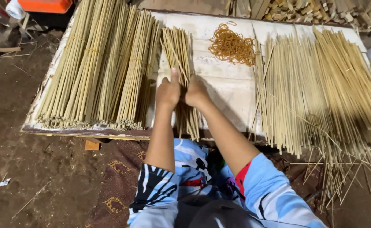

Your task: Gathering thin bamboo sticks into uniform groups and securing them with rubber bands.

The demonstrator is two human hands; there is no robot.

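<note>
A bundle of thin bamboo sticks (177, 48) lies lengthwise on the white board table (227, 90), running from the far side down past the near edge. My left hand (167, 90) and my right hand (196, 92) are side by side, both closed around the middle of this bundle. The left thumb points up along the sticks. The bundle's lower end (190, 122) sticks out below my wrists.
Tied stacks of bamboo sticks (98, 67) fill the table's left side. A large loose heap of sticks (320, 88) covers the right, some spilling over the near edge. A pile of orange rubber bands (232, 45) lies at the back. Dirt floor lies to the left.
</note>
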